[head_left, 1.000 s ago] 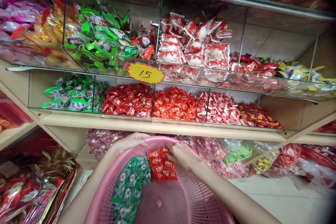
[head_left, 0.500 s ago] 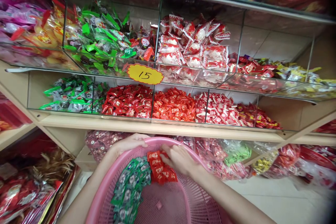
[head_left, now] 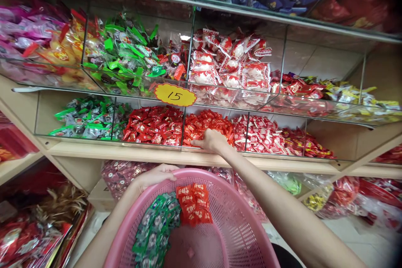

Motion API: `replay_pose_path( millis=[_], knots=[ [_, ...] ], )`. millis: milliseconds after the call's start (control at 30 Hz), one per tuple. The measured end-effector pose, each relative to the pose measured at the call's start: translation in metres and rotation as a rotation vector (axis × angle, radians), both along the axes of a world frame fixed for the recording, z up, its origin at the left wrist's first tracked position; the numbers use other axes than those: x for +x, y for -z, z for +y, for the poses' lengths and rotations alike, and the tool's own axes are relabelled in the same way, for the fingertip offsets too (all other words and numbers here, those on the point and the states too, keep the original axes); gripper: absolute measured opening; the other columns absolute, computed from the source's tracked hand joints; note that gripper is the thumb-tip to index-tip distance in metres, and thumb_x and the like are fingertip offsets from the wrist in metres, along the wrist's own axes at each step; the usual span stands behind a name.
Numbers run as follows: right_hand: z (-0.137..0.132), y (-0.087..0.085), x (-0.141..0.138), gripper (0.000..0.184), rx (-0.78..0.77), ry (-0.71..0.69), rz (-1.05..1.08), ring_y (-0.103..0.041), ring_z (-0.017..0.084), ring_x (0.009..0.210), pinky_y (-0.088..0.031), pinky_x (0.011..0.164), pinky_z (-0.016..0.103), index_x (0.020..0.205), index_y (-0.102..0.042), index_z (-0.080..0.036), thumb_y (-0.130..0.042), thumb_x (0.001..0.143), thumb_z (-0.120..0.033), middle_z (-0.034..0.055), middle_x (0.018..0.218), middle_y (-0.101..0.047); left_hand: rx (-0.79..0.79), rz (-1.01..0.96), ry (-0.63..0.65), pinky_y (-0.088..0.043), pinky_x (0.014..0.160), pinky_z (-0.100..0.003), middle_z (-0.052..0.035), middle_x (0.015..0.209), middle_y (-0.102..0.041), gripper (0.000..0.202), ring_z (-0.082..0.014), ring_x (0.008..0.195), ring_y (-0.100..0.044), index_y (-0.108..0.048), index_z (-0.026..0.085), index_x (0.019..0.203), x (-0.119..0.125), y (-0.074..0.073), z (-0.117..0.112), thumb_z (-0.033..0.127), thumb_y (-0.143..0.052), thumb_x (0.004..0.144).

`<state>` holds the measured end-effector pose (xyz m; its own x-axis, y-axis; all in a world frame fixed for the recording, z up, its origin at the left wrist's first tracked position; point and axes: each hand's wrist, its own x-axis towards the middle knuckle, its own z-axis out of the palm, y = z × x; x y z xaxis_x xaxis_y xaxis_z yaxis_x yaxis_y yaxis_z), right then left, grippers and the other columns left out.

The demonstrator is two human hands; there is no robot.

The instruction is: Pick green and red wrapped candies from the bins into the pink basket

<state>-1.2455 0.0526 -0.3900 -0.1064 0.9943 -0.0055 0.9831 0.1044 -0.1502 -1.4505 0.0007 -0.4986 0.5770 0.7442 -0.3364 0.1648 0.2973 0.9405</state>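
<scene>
A pink plastic basket (head_left: 245, 209) with perforated sides is held at its upper left rim by my left hand (head_left: 161, 174), fingers over the edge. Inside it, green-wrapped packets (head_left: 155, 230) lie in neat overlapping rows down the left. Next to them, orange-red packets (head_left: 194, 204) sit in a small block at the far side. My right hand (head_left: 213, 140) reaches over the shelf's front edge into the lower compartment of loose orange-red packets (head_left: 205, 119). Its thumb side touches the pile; the other fingers are largely hidden, so any packet in them cannot be made out.
Glass dividers split the shelves into candy compartments. Dark red packets (head_left: 152, 125) lie left of my right hand, red-and-white ones (head_left: 260, 134) to its right. A yellow price tag (head_left: 175, 94) marked 15 hangs above. The wooden shelf edge (head_left: 125, 153) runs just beyond the basket; bagged goods are beneath.
My right hand has left the orange-red packets inside the basket and moved up to the shelf compartment. My left hand stays on the rim. The camera view has shifted slightly.
</scene>
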Motion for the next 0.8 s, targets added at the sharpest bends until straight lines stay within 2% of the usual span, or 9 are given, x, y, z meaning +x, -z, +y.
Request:
replay_pose_path(
  millis=[100, 233, 467, 667, 800],
  knots=[
    [0.007, -0.001, -0.005, 0.050, -0.106, -0.036, -0.029, -0.061, 0.024, 0.081, -0.043, 0.062, 0.030, 0.090, -0.065, -0.013, -0.063, 0.063, -0.056, 0.0156, 0.091, -0.066, 0.000, 0.004, -0.003, -0.044, 0.068, -0.023, -0.0022, 0.086, -0.068, 0.041, -0.0149, 0.074, -0.059, -0.063, 0.014, 0.103, 0.000, 0.000, 0.000, 0.022, -0.062, 0.063],
    [0.016, 0.005, -0.003, 0.046, -0.151, -0.094, 0.031, -0.059, 0.020, 0.071, -0.041, 0.055, 0.027, 0.085, -0.066, -0.013, -0.066, 0.060, -0.051, 0.0113, 0.082, -0.065, 0.009, -0.004, 0.003, -0.044, 0.068, -0.023, -0.0024, 0.087, -0.068, 0.041, -0.0143, 0.073, -0.059, -0.063, 0.014, 0.104, 0.000, 0.000, 0.000, 0.022, -0.062, 0.063],
    [0.024, 0.023, 0.012, 0.026, -0.210, -0.258, 0.412, -0.042, 0.007, 0.053, -0.033, 0.049, 0.020, 0.063, -0.062, -0.012, -0.066, 0.063, -0.038, -0.0039, 0.052, -0.047, 0.028, -0.007, 0.007, -0.044, 0.070, -0.022, -0.0019, 0.088, -0.068, 0.039, -0.0140, 0.076, -0.059, -0.063, 0.015, 0.103, -0.001, 0.001, 0.001, 0.020, -0.061, 0.065],
    [0.023, 0.018, 0.015, 0.022, -0.361, -0.217, 0.556, -0.038, 0.007, 0.049, -0.033, 0.050, 0.021, 0.054, -0.059, -0.012, -0.068, 0.059, -0.032, -0.0063, 0.046, -0.043, 0.023, 0.002, 0.024, -0.044, 0.073, -0.023, -0.0019, 0.087, -0.067, 0.038, -0.0149, 0.079, -0.059, -0.063, 0.014, 0.102, 0.000, 0.000, 0.002, 0.022, -0.062, 0.065],
    [0.021, 0.009, 0.024, 0.024, -0.334, -0.276, 0.686, -0.039, 0.006, 0.052, -0.033, 0.052, 0.021, 0.059, -0.059, -0.012, -0.068, 0.059, -0.034, -0.0051, 0.052, -0.047, 0.021, 0.011, 0.031, -0.044, 0.071, -0.023, -0.0023, 0.088, -0.068, 0.039, -0.0152, 0.080, -0.059, -0.063, 0.015, 0.103, 0.000, -0.003, 0.001, 0.022, -0.061, 0.065]
  ],
)
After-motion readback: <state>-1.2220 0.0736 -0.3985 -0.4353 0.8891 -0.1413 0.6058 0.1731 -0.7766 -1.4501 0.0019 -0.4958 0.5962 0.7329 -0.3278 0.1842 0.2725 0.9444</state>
